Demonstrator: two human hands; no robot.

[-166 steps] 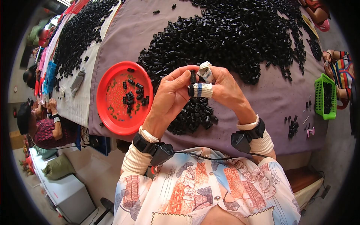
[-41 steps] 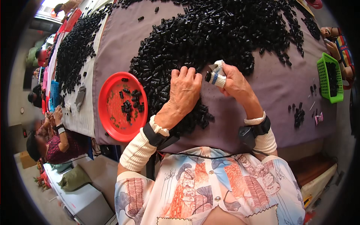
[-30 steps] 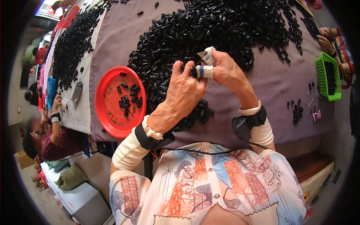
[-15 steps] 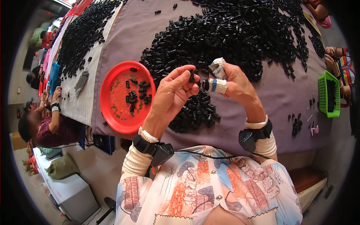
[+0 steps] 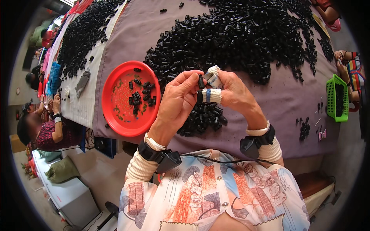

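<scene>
My left hand (image 5: 178,94) pinches a small black cylindrical plastic part (image 5: 201,81) between thumb and fingers. Close against it is my right hand (image 5: 235,90), whose thumb and forefinger wear knitted white finger covers (image 5: 211,95) with a blue stripe. Those covered fingers close in on the part; a thin grey edge shows between them, too small to name. Just beneath my hands lies a small heap of black parts (image 5: 206,117), joined to the large pile of black parts (image 5: 216,42) beyond. To the left, a red plastic plate (image 5: 110,111) holds several black parts.
A mauve cloth (image 5: 266,127) covers the table. At its right edge stands a green basket (image 5: 332,100) with black parts inside; a few loose parts (image 5: 305,131) and a pink wrapper (image 5: 322,134) lie nearby. Co-workers sit to the left and right. A grey rag (image 5: 82,83) rests on the left table.
My right hand has moved left, bringing its covered fingers against the black part in my left hand. My left hand has shifted slightly and still holds the part.
</scene>
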